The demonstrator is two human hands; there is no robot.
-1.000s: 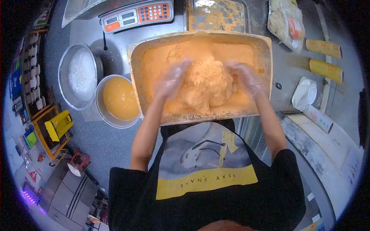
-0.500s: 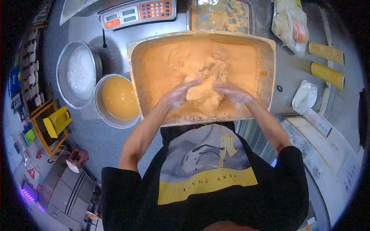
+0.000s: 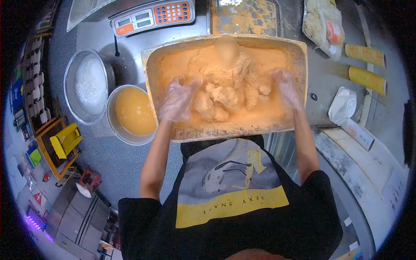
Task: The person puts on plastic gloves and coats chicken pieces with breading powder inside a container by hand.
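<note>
From where I stand this looks like a commercial food-preparation kitchen. A digital scale with a keypad sits on the metal desk, near a big tub of orange powder and coated pieces. Left of the tub are a metal bowl and a pot of yellowish liquid; at the right lie a bag of food and yellow rolls.

Bright centre, dark, fisheye-warped edges
</note>
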